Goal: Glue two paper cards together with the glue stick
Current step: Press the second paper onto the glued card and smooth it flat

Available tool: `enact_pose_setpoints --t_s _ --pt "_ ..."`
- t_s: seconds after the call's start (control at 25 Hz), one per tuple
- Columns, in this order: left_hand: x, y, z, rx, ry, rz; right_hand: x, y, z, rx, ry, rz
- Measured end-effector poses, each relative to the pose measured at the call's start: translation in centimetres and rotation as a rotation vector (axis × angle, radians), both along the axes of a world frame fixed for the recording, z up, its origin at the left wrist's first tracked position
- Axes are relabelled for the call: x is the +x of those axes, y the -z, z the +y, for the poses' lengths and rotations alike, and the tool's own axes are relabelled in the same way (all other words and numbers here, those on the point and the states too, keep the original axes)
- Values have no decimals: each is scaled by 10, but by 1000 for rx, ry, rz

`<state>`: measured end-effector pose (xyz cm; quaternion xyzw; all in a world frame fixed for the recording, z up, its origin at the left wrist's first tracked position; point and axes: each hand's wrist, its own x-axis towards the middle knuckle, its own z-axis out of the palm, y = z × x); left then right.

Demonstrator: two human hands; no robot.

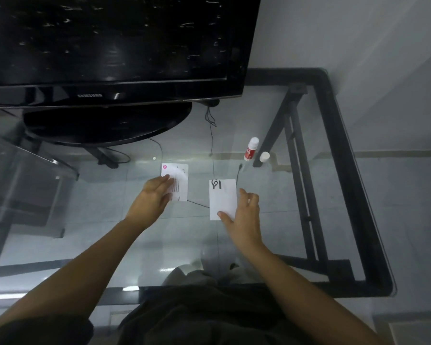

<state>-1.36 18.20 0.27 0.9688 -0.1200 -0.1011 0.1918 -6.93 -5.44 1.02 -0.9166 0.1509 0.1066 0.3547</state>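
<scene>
Two paper cards are lying flat and apart on the glass worktop [271,232] around mid-frame, so nothing's joined yet. The left card [178,181], with a pink dot and printed lines, has the left hand [154,195] resting on it, fingers laid flat over its lower left part, pressing rather than pinching. The right card [223,199], with a black mark at its top, has the right hand [244,217] at its lower right edge, thumb on the corner and the other fingers loosely curled just beside it, not closed around anything.

The glue stick [250,148] stands up and to the right of the cards, uncapped, with its white cap [264,157] sitting just beside it. My guess is the glue is ready or maybe already used, and what's left is laying one card on the other and pressing down.

Can't tell if either card has glue on it; the picture is dim and glue wouldn't show anyway. The print on both is too small to read, and the glass makes the floor, cables and black frame underneath blend in with the worktop. A black Samsung monitor [110,46] fills the upper left.
</scene>
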Motion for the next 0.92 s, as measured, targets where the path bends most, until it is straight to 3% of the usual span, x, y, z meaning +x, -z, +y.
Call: enact_pose_setpoints --t_s 0.24,0.64,0.92 --pt "-7 6 -3 83 -6 -30 7 -7 3 61 110 58" --pt "-7 10 -28 116 40 -29 2 -4 -12 150 90 30" --pt "-14 15 -94 36 142 11 -7 -9 -77 280 368 -75"
